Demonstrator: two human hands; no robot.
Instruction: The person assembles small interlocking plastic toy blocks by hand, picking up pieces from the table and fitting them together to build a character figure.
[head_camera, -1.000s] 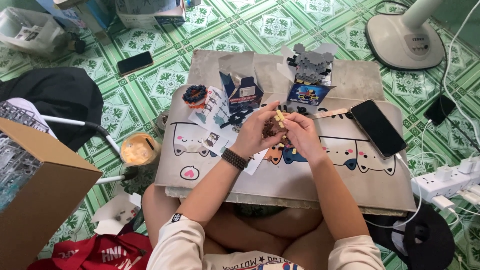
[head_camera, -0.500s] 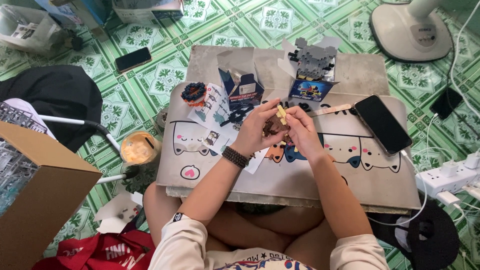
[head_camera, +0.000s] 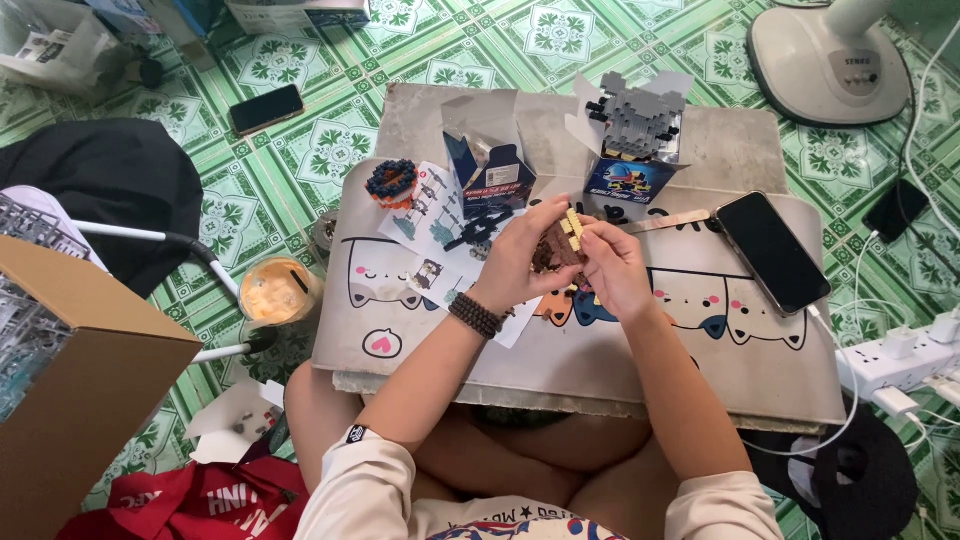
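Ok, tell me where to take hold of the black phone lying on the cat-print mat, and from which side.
Take the black phone across its two long edges, near the middle, coming straight down from above. It lies flat and slanted on the cat-print mat, so only the thin edges offer a grip. Its right side looks free; a flat wooden stick lies at its upper left end.

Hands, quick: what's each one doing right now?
Left hand: closed on the brown block model.
Right hand: fingers pinching a yellow piece at the model's top.
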